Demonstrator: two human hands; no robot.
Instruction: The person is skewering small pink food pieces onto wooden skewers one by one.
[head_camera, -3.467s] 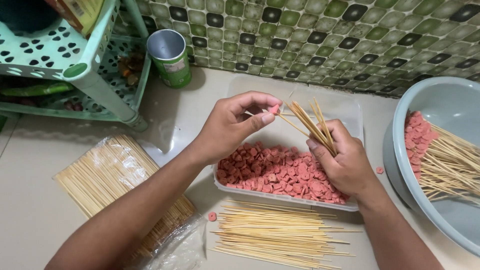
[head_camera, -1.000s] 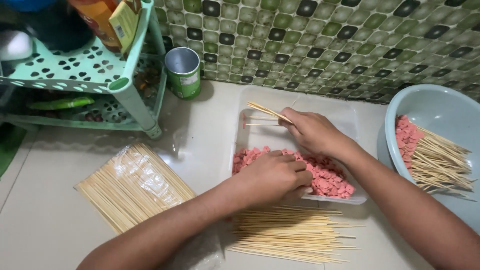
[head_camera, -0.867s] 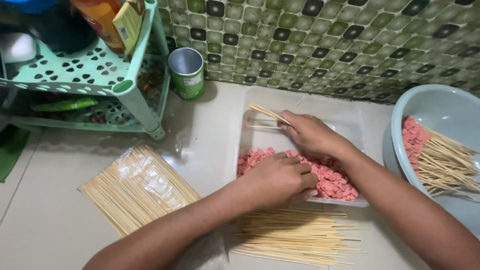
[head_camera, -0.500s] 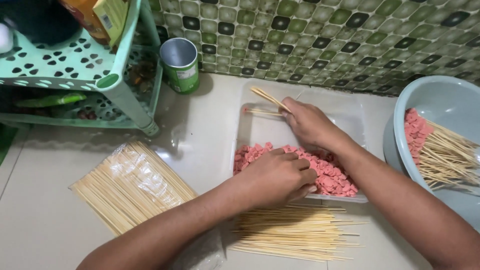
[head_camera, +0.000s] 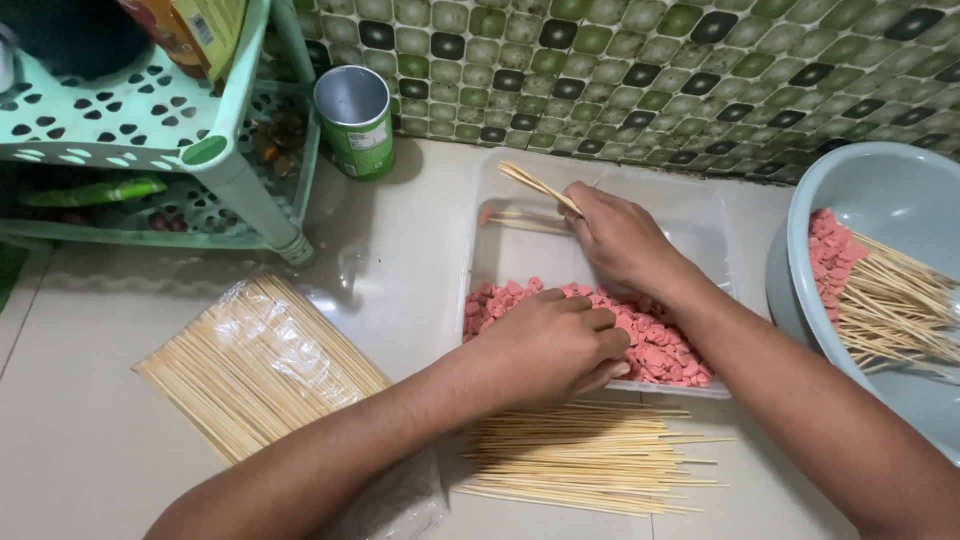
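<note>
Left hand (head_camera: 555, 345) fingers (head_camera: 600, 320) curled down into the pink sausage slices (head_camera: 640, 335) at the near side of the clear plastic tray (head_camera: 700, 215); whether a piece is pinched, can't tell, the fingertips are buried in the pile. Right hand (head_camera: 620, 235) is closed around a small bunch of bamboo skewers (head_camera: 535, 183), tips poking out up-left over the bare far end of the tray; a couple more sticks lie on the tray floor just beside them. Risks as I read them: the bunch is held loose and fanned, so one stick could slide out while the hand works single-handed; sharp tips sit near the left hand's path, poke hazard if the hands close in blind. The tray is light and the left hand leans on its near rim, so it could skid or tip slices onto the counter (head_camera: 90, 440). The loose skewer pile (head_camera: 585, 460) lies right under the left forearm, easy to sweep and scatter. Bagged skewers (head_camera: 255, 365) lie to the left, well apart. Grey-blue basin (head_camera: 880, 190) with skewered pieces (head_camera: 870, 300) sits at the right elbow, nudge risk. Green can (head_camera: 356, 122) and green rack (head_camera: 215, 150) are far enough off.
</note>
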